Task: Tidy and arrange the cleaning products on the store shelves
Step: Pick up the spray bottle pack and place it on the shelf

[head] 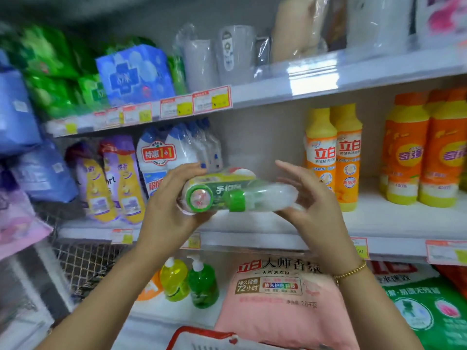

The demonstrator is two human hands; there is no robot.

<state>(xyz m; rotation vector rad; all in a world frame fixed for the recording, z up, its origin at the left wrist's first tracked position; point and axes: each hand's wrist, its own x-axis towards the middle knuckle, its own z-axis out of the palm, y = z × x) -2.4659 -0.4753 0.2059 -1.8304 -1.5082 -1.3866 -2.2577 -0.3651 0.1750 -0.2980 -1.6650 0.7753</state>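
From the head view, the step in hand looks like placing the green-capped twin pack, 2 clear bottles shrink-wrapped together, into the open stretch of the middle shelf. The pack lies on its side in the air in front of that gap, caps pointing toward the person and to the left, base end to the right. The gap sits between the white twin-pack bottles marked 1+1 on the left and the orange and yellow dish detergent bottles on the right. To do it well, the pack probably needs tipping upright, caps up, before it goes in. It should then be set down on its base with the printed label facing outward, in line with the front row and without knocking the tall detergent bottles beside it. The wrap looks slippery and loose, so support under the base seems wise while the pack turns. The left hand grips the cap end, fingers curled under and around the wrap, thumb across the top. The right hand is spread, fingers straight and pointing up and left, with its palm facing the base end. Its lower edge appears to touch the pack, though how firm that contact is cannot be told. A bead bracelet circles the right wrist. Below, 2 pump bottles and a pink laundry powder bag sit on the lower shelf.
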